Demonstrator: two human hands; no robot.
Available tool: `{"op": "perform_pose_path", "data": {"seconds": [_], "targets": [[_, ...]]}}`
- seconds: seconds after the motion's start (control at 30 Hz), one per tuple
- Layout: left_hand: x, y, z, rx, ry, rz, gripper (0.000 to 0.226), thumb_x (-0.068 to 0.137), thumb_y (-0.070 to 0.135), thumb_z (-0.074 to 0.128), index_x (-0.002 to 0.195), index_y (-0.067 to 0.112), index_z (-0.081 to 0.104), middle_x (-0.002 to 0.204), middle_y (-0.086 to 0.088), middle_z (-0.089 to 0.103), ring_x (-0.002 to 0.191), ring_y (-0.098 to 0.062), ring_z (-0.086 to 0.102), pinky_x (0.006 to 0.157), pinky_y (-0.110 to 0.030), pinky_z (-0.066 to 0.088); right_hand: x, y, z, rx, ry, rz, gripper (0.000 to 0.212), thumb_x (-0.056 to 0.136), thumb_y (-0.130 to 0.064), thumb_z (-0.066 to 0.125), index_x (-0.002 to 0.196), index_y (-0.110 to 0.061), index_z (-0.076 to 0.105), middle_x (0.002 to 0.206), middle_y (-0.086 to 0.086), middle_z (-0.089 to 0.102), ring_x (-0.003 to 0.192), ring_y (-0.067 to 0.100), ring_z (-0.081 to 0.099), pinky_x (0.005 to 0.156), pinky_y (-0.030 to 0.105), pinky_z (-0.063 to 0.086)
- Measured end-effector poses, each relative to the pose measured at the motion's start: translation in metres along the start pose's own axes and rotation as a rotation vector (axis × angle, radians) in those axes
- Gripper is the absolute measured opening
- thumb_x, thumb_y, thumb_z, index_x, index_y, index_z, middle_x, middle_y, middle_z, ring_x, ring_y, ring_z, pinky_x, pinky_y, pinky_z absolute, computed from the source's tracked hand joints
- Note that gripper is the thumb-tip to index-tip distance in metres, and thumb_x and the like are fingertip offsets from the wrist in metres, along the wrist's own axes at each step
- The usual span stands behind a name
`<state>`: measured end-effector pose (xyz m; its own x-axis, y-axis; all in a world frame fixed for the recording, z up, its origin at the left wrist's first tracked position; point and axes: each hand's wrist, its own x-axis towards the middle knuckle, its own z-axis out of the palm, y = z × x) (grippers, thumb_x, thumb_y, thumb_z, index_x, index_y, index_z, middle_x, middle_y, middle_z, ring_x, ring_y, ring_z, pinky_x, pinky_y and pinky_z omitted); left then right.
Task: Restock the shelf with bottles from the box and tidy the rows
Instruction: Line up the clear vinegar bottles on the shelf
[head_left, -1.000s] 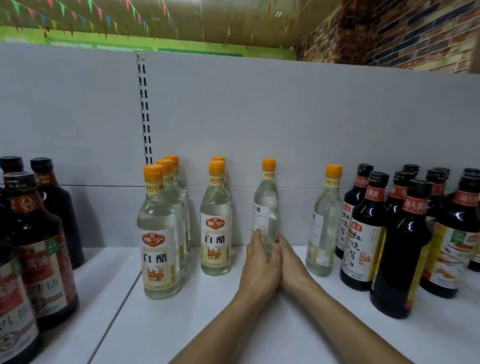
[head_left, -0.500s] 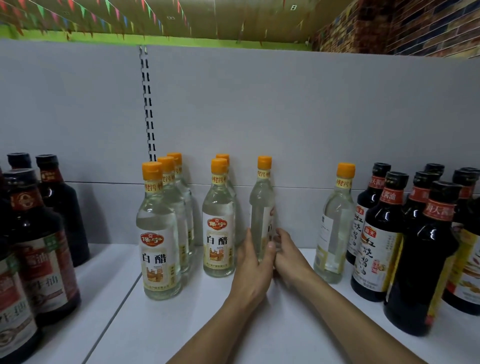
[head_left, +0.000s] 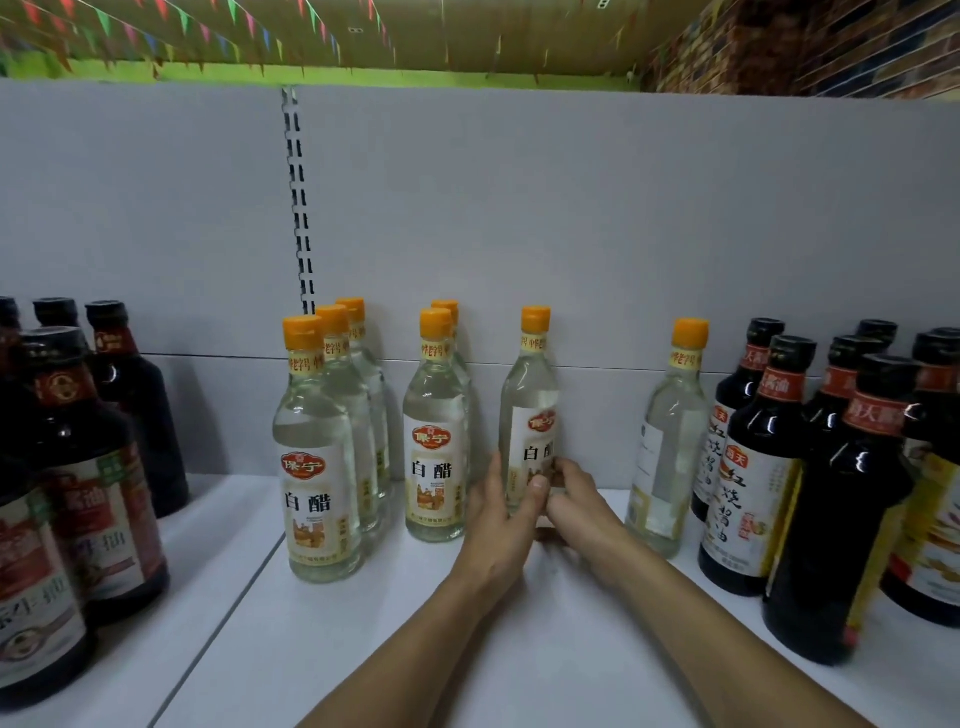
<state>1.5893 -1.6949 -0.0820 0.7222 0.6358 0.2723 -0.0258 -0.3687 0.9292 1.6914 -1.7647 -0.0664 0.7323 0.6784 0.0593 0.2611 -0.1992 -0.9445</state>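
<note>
With fingers (head_left: 493, 470) of the left hand (head_left: 498, 525) curling round its 9 o'clock side and the right hand (head_left: 584, 514) pinching its 3 o'clock side, gripping the clear vinegar bottle (head_left: 530, 395) low on the label. Standing upright on the white shelf (head_left: 519, 649), base hidden behind the hands, so perhaps just lifted. Sitting between two rows of orange-capped bottles (head_left: 317, 467) at 9 o'clock and a lone bottle (head_left: 670, 441) at 3 o'clock. Ending in dark sauce bottles (head_left: 779, 493) at either far edge.
</note>
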Motion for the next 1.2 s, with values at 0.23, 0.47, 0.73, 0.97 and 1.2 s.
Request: {"op": "perform_pose_path", "data": {"seconds": [0.23,0.47,0.73,0.97,1.2], "targets": [[0.003,0.001,0.0,-0.048,-0.069,-0.066,0.068,0.103,0.044,0.051,0.158,0.03,0.014,0.131,0.019,0.043,0.121,-0.001,0.042,0.099,-0.018,0.03,-0.008,0.007,0.003,-0.019,0.008,-0.025,0.067,0.072,-0.035,0.062,0.136,-0.033,0.042,0.134,-0.004,0.05,0.106,0.017,0.065,0.076,0.038,0.063],[0.003,-0.002,0.003,-0.018,-0.062,-0.027,0.085,0.091,0.07,0.049,0.16,0.039,0.011,0.158,0.011,0.026,0.149,-0.006,0.02,0.118,-0.028,0.02,-0.013,0.006,0.0,0.028,-0.009,-0.028,0.055,0.087,-0.011,0.057,0.131,-0.038,0.036,0.128,-0.004,0.058,0.103,0.019,0.067,0.081,0.042,0.062],[0.006,-0.007,0.004,0.028,-0.078,-0.02,0.071,0.097,0.058,0.052,0.157,0.037,0.021,0.144,0.021,0.039,0.131,0.002,0.039,0.095,0.001,0.032,-0.013,0.012,-0.003,0.007,-0.01,-0.04,0.054,0.089,-0.003,0.053,0.132,-0.032,0.037,0.121,0.001,0.065,0.099,0.021,0.069,0.083,0.037,0.06],[0.009,-0.01,0.005,0.038,-0.1,-0.046,0.061,0.101,0.055,0.049,0.154,0.044,0.021,0.152,0.016,0.035,0.141,-0.002,0.03,0.107,-0.009,0.026,-0.016,0.01,-0.005,-0.008,-0.003,-0.055,0.048,0.084,0.003,0.055,0.106,-0.04,0.05,0.108,0.006,0.073,0.097,0.026,0.071,0.088,0.045,0.058],[0.01,-0.004,0.007,0.013,-0.08,-0.051,0.089,0.089,0.069,0.05,0.161,0.032,0.012,0.163,0.011,0.027,0.15,-0.006,0.023,0.125,-0.034,0.019,-0.02,0.01,-0.005,0.043,0.004,-0.024,0.054,0.086,0.005,0.055,0.127,-0.03,0.049,0.109,0.005,0.071,0.101,0.03,0.07,0.09,0.048,0.056]]}}
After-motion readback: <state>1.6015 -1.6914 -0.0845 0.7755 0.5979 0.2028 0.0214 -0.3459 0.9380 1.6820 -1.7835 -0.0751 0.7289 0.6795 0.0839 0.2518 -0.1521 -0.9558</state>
